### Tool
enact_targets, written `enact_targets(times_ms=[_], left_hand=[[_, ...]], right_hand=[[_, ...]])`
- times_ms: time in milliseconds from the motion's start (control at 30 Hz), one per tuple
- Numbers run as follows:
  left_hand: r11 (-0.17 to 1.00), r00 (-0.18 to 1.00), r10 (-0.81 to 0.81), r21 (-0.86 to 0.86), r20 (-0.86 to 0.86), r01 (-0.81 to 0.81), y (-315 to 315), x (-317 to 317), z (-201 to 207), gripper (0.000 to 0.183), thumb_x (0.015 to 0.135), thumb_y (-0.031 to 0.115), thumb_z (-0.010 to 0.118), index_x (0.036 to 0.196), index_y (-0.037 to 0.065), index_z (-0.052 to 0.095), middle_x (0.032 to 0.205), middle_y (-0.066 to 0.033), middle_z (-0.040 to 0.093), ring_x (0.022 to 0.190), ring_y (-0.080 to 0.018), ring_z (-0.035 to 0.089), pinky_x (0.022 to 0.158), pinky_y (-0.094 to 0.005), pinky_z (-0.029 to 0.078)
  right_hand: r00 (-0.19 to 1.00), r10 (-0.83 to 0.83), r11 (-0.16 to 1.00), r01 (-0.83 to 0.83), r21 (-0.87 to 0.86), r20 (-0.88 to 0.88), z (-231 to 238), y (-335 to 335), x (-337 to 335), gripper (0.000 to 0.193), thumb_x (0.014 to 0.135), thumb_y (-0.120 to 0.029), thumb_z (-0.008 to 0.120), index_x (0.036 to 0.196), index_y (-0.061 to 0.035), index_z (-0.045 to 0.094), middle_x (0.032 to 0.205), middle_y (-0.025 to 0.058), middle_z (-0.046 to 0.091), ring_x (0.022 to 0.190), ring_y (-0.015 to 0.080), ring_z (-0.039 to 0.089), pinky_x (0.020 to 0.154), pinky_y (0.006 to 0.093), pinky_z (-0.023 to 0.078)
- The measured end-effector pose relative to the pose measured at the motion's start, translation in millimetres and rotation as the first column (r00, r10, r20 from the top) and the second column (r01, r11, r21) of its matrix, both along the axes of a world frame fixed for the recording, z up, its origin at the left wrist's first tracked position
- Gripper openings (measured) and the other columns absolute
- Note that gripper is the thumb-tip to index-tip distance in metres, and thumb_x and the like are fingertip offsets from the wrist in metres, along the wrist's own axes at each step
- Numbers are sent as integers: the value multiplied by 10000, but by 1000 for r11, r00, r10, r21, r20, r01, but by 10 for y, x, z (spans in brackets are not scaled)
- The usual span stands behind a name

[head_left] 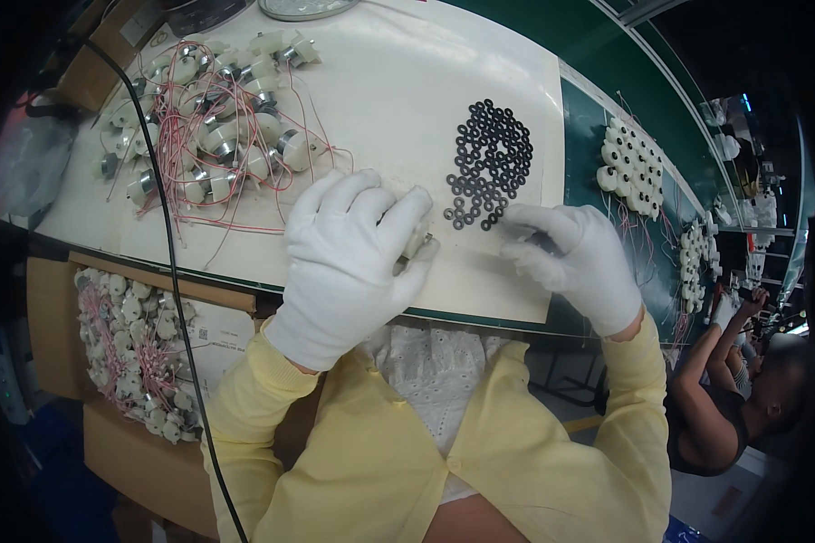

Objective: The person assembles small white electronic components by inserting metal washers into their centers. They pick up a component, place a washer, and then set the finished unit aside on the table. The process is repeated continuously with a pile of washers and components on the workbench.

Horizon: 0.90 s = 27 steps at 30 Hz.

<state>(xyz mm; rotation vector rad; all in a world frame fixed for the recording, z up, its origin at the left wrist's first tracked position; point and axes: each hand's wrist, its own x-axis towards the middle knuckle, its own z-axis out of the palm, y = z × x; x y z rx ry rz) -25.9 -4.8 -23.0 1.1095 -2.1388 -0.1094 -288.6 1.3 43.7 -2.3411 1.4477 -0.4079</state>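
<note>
My left hand (344, 240), in a white glove, is closed on a small white motor (414, 244). Most of the motor is hidden under the palm; its pale body and a shaft end show between thumb and index finger. Right of it, my gloved right hand (575, 258) hovers by the lower edge of a spread of small black rings (493, 149). Its fingers are curled in and slightly blurred; whatever is between the fingertips cannot be made out. A tangled heap of white and silver motors with red and pale wires (213, 127) lies beyond the left hand.
On the green surface at right stand rows of white motors with black rings on top (631, 167), more motors (697, 262) nearby. A cardboard box of wired motors (136, 348) sits lower left. A black cable (167, 217) crosses the left side. Another person (724, 398) works at far right.
</note>
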Motion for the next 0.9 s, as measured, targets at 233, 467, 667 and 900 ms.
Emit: enact_targets(times_ms=[233, 467, 667, 900], left_hand=[[1000, 1000, -10, 17, -6, 10, -2, 9, -6, 445, 748, 244, 832, 1157, 112, 715, 1013, -104, 657, 1077, -328, 626, 972, -493, 504], [999, 1000, -4, 38, -4, 4, -1, 13, 2, 445, 747, 248, 835, 1156, 119, 716, 994, -85, 651, 1084, -318, 622, 981, -496, 504], [999, 1000, -2, 32, -12, 2, 2, 15, -6, 448, 741, 250, 840, 1155, 133, 718, 987, -77, 650, 1084, -311, 621, 982, -490, 503], [999, 1000, -9, 41, -17, 10, -1, 16, 3, 449, 740, 246, 838, 1156, 132, 716, 985, -75, 654, 1074, -311, 625, 974, -487, 503]], right_hand=[[920, -218, 960, 142, 242, 325, -187, 97, -164, 310, 873, -78, 793, 1159, 4, 707, 909, 114, 759, 794, 190, 749, 730, 290, 588], [889, -282, 919, 143, 367, 360, -167, 107, -157, 299, 936, -31, 734, 1224, 31, 680, 994, 82, 747, 885, 136, 729, 813, 269, 585], [904, -222, 941, 101, 323, 366, -171, 103, -122, 289, 939, -27, 719, 1220, 22, 673, 986, 86, 744, 863, 148, 734, 794, 284, 584], [984, 23, 1000, -26, 11, 176, -71, 10, 57, 296, 827, 27, 735, 1114, -14, 677, 857, 97, 711, 754, 261, 731, 683, 337, 576]])
